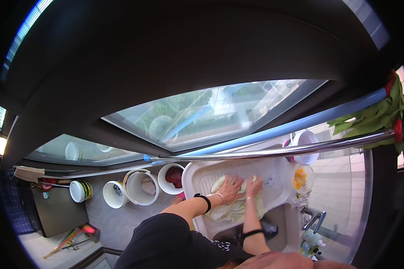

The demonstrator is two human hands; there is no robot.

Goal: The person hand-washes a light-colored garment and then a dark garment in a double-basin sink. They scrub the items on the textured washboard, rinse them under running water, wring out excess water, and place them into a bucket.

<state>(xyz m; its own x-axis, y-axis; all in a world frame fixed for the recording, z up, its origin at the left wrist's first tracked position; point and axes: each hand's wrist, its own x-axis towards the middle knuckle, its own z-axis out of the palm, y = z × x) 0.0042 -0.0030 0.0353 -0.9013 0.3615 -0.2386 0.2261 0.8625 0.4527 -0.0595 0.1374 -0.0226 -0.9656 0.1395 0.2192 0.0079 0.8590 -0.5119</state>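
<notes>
While the left hand (229, 191) presses down, spread, on a pale cloth (231, 212), the right hand (254, 186) curls over it (whether pinching, I cannot tell). The cloth lies on a white ridged washboard (204, 178); white buckets (138, 198) stand to its left, a window (202, 116) beyond.

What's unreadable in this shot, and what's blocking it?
All in the head view:
- Washboard: the part under the cloth, hidden by cloth and hands.
- Left hand: palm, turned down, hidden by the hand's back.
- Right hand: gripping or just pressing, too small to tell.
- Sink: part of it, behind the right forearm.
- Bottles: contents, too small.
</notes>
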